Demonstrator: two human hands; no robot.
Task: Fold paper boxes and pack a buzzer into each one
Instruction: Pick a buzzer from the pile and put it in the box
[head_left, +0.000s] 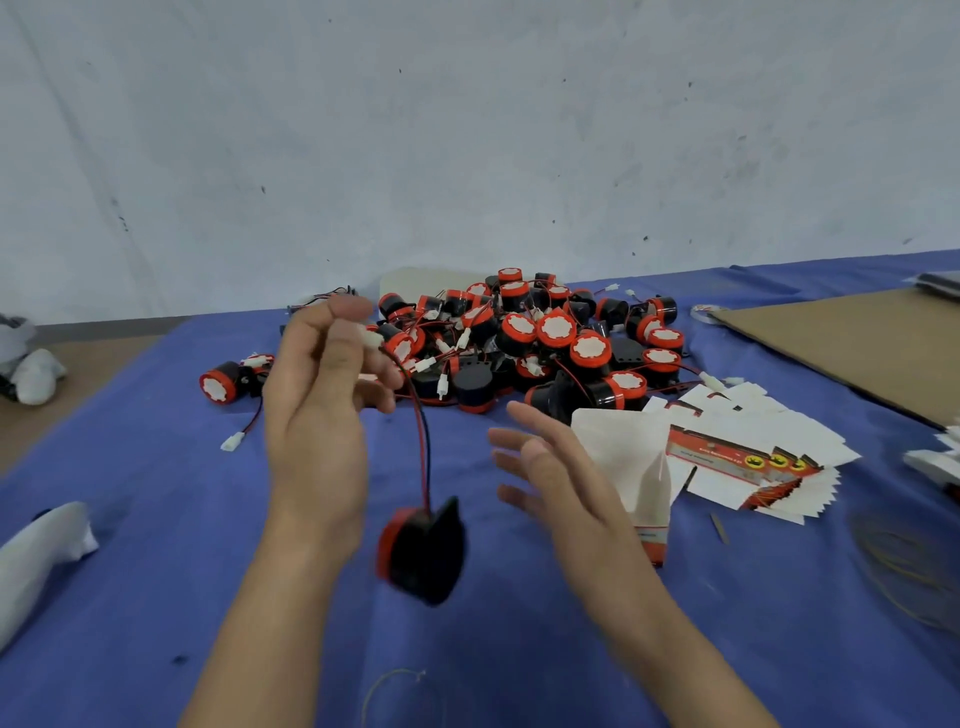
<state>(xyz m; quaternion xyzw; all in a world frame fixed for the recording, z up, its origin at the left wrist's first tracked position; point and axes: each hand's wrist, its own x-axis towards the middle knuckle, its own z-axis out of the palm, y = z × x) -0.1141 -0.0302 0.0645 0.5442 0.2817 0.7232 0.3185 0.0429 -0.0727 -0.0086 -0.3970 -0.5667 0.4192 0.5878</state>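
My left hand (322, 410) is raised over the blue cloth and pinches the white connector of a buzzer's red and black wire. The black and red buzzer (421, 551) dangles from that wire below the hand, blurred. My right hand (550, 473) hovers beside it with fingers spread and holds nothing. Just behind the right hand stands a folded white paper box (634, 467) with its top flaps up. A heap of buzzers (524, 343) lies at the back of the cloth. A fanned stack of flat box blanks (753, 462) lies to the right.
One stray buzzer (223, 382) lies left of the heap. A brown cardboard sheet (852, 343) covers the back right. White cloth bundles (36, 551) lie at the left edge. A grey wall rises right behind the table. Thin wire loops (909, 571) lie at the right.
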